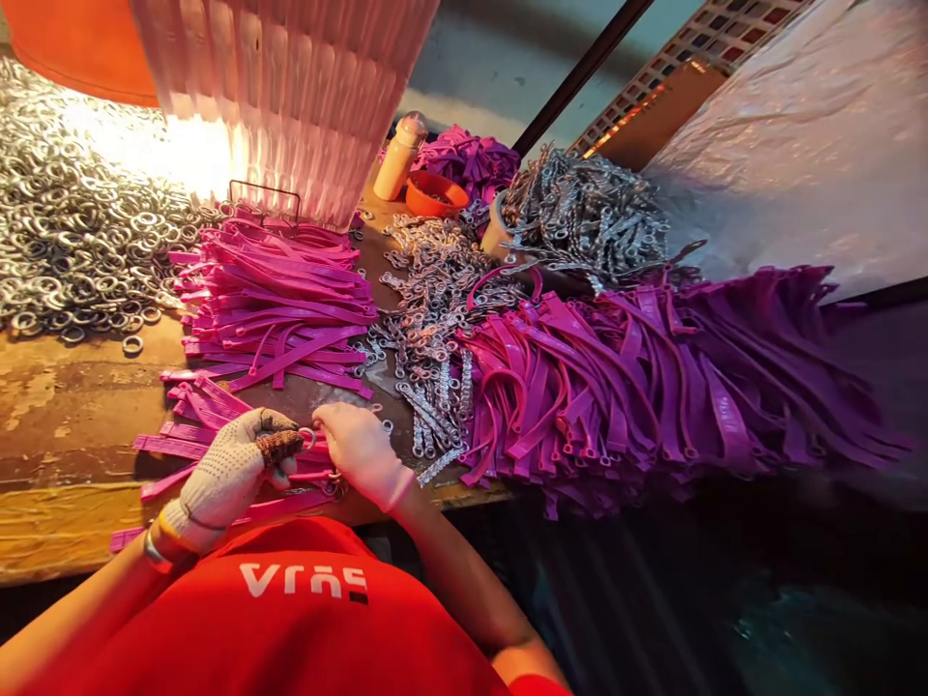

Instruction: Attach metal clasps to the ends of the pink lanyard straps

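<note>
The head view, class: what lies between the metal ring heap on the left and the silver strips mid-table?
A pile of pink straps lies between the metal ring heap and the silver strips, as the head view shows.

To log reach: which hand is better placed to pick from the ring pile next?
Likely the left hand: it is nearer the ring pile, while the right hand is farther, toward the metal strips.

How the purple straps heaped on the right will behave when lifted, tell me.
The purple straps are probably floppy, since many curve and droop. Being thin, each is likely light. They overlap, so neighbours may drag along.
</note>
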Tool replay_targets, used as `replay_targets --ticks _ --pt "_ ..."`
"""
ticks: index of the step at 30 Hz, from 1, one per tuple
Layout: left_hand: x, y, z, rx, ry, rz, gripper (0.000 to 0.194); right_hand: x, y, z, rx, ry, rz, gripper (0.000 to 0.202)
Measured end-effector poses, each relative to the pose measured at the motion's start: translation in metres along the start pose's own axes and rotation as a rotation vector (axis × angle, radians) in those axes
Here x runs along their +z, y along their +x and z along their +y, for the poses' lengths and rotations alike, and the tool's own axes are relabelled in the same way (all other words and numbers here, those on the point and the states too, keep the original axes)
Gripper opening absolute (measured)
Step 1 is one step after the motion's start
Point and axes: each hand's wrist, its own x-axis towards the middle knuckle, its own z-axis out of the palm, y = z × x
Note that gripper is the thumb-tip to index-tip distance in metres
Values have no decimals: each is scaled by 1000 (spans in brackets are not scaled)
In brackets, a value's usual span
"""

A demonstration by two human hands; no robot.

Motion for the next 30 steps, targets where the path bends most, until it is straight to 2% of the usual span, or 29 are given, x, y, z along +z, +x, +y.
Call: replay_targets --ticks 3,4,6,9,13,16,19,21,24,27,30 --pt "-2 -2 -1 0 22 -4 29 -12 -19 3 22 390 230 22" --pt "-3 -2 -1 7 40 -7 28 -15 -24 0 6 517 270 22" --pt "-2 -2 -1 21 84 -10 29 -19 -30 -7 -29 724 278 25" --pt "0 -3 0 31 101 -9 33 -13 -31 -19 -30 909 254 26" --pt "4 -5 -1 87 52 -15 38 4 -30 -26 105 1023 341 23" --pt "5 -7 -2 96 76 -12 36 7 -32 -26 121 932 366 23" --pt "5 -6 -3 92 106 -11 33 2 -33 -24 37 654 390 30" --pt "4 -3 -4 80 92 -15 27 -3 -31 -23 -44 469 348 26" --pt "5 4 -6 -9 13 -25 22 -5 -27 -21 -112 233 282 24" --pt "9 12 -7 -83 -59 -50 23 -1 -25 -20 -119 -3 381 27" --pt "15 17 -5 -103 -107 -67 29 7 -28 -16 -129 -110 508 30"
